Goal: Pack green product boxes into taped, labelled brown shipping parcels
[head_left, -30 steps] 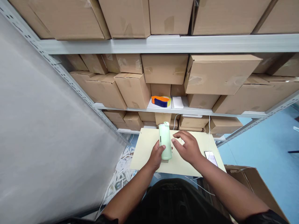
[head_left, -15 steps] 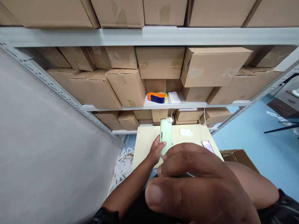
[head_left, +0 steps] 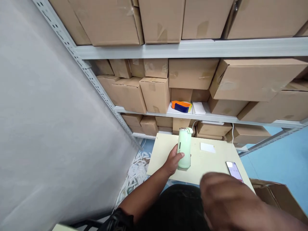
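My left hand (head_left: pixel 173 161) is wrapped round a pale green insulated bottle (head_left: pixel 184 149), thumb across its front. The bottle stands close to upright over the cream-coloured table (head_left: pixel 166 144), its lid at the top and small dark lettering on its side. Whether its base touches the table I cannot tell. Close to the camera at the lower right, my right hand (head_left: pixel 228 200) is smeared by motion, apart from the bottle, and its fingers cannot be made out. A white card (head_left: pixel 207 147) and a phone with a lit screen (head_left: pixel 234 171) lie to the bottle's right.
Metal shelving (head_left: pixel 168 49) full of cardboard boxes (head_left: pixel 193 73) rises behind the table. An orange and blue roll-like item (head_left: pixel 181 106) and a white box (head_left: pixel 199 108) sit on the middle shelf. White paper strips (head_left: pixel 134 173) cover the floor at left; an open carton (head_left: pixel 276 195) stands at right.
The view has swung left, so the shelves and table appear further right. My right hand has drawn down and right, away from the bottle. My left hand still holds the bottle.
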`<state>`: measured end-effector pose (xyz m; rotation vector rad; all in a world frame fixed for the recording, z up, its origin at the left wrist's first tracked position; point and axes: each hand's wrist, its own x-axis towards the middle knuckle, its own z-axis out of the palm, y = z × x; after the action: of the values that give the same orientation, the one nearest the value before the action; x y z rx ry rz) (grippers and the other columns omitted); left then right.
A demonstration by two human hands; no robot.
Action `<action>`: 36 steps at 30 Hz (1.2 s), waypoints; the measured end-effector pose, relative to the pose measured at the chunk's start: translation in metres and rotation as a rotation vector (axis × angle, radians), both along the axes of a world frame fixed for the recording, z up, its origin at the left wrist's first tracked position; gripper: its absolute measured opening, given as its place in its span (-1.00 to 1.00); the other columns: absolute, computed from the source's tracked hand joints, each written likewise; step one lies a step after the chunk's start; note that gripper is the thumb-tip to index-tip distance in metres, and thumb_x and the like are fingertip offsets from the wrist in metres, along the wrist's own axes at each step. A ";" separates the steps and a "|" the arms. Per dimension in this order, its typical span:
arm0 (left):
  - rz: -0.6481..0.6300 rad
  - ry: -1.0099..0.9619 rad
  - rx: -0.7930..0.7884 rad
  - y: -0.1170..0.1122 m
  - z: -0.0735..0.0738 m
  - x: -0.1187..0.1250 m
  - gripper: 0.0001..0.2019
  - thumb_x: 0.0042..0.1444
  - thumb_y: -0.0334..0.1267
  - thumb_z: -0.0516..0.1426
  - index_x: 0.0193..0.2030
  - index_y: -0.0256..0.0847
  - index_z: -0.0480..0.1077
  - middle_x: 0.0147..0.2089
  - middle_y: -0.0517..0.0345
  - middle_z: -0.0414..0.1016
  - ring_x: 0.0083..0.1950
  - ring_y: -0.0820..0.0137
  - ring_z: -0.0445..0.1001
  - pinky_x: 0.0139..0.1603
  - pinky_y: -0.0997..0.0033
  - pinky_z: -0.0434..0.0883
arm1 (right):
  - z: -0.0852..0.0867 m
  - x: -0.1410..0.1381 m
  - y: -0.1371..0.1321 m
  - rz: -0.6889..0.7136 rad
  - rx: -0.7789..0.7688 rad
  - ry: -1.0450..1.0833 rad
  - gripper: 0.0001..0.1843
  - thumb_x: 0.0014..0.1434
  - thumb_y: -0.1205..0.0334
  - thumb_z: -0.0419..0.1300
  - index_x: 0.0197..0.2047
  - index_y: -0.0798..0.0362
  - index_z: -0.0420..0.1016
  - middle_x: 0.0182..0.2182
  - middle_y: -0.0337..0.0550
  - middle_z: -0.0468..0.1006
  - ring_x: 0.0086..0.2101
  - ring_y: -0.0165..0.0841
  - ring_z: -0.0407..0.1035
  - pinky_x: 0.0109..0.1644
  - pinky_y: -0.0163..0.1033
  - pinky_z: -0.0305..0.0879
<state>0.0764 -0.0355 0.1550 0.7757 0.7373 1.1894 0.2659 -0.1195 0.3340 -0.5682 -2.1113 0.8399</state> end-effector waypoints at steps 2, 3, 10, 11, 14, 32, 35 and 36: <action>-0.003 -0.047 0.014 0.000 0.003 -0.001 -0.37 0.03 -0.03 0.33 0.21 -0.18 0.31 -0.04 -0.04 0.60 -0.06 0.11 0.61 -0.07 0.16 0.52 | -0.028 -0.012 0.024 -0.122 -0.050 -0.019 -0.93 0.19 0.20 0.28 -0.33 -0.17 0.51 -0.46 -0.16 0.48 -0.41 -0.25 0.39 -0.29 -0.10 0.37; 0.000 -0.070 0.025 0.000 0.005 -0.001 -0.36 0.03 -0.04 0.33 0.23 -0.16 0.29 -0.01 -0.03 0.59 -0.05 0.12 0.61 -0.04 0.16 0.52 | -0.046 -0.018 0.039 -0.300 -0.088 0.019 -0.94 0.21 0.20 0.27 -0.31 -0.14 0.48 -0.41 -0.16 0.48 -0.37 -0.24 0.37 -0.26 -0.09 0.36; -0.095 -0.132 0.015 0.005 0.012 0.006 -0.35 0.14 0.02 0.32 0.29 -0.07 0.23 0.10 -0.03 0.52 -0.02 0.17 0.59 0.04 0.09 0.52 | -0.139 -0.027 0.114 -0.309 -0.853 0.352 -0.55 0.16 -0.14 0.27 0.00 -0.03 0.47 -0.33 -0.18 0.46 -0.43 -0.31 0.27 -0.46 -0.25 0.24; -0.103 -0.125 0.008 0.005 0.012 0.008 -0.35 0.14 0.05 0.32 0.30 -0.08 0.24 0.10 -0.04 0.53 -0.01 0.16 0.59 0.04 0.09 0.51 | -0.140 -0.027 0.116 -0.240 -0.914 0.357 -0.55 0.18 -0.16 0.26 -0.02 -0.02 0.49 -0.38 -0.21 0.46 -0.48 -0.34 0.24 -0.50 -0.27 0.18; -0.086 -0.090 0.011 0.007 0.011 0.011 -0.34 0.16 0.14 0.28 0.28 -0.17 0.31 0.09 -0.09 0.54 0.04 0.10 0.56 0.07 0.09 0.48 | -0.139 -0.026 0.117 -0.243 -0.893 0.429 -0.56 0.13 -0.14 0.33 -0.05 -0.03 0.52 -0.36 -0.21 0.52 -0.45 -0.33 0.31 -0.43 -0.25 0.25; 0.104 0.143 0.121 -0.002 0.005 0.018 -0.30 0.03 0.01 0.40 0.27 -0.10 0.30 0.21 -0.02 0.45 0.17 0.15 0.45 0.14 0.23 0.40 | -0.138 -0.031 0.128 -0.336 -0.877 0.602 -0.47 -0.01 -0.08 0.47 -0.08 -0.01 0.44 -0.24 -0.14 0.61 -0.28 -0.25 0.47 -0.27 -0.22 0.39; 0.098 0.140 0.117 -0.003 0.003 0.016 -0.36 0.02 -0.05 0.41 0.20 -0.11 0.33 0.18 0.00 0.46 0.14 0.18 0.47 0.11 0.26 0.41 | -0.141 -0.032 0.126 -0.313 -0.883 0.608 -0.45 0.03 -0.09 0.45 -0.01 -0.03 0.42 -0.21 -0.14 0.61 -0.28 -0.25 0.48 -0.36 -0.27 0.36; 0.056 0.099 0.098 -0.004 0.003 0.015 -0.39 0.06 -0.04 0.39 0.20 -0.13 0.34 0.16 -0.01 0.49 0.11 0.17 0.49 0.09 0.24 0.43 | -0.141 -0.031 0.125 -0.262 -0.912 0.604 -0.46 0.08 -0.13 0.40 0.02 -0.04 0.42 -0.18 -0.11 0.62 -0.29 -0.23 0.48 -0.44 -0.28 0.32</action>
<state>0.0914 -0.0394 0.1585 0.9057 0.7907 1.2523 0.2351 0.0053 0.1927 -0.8798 -1.0115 1.5746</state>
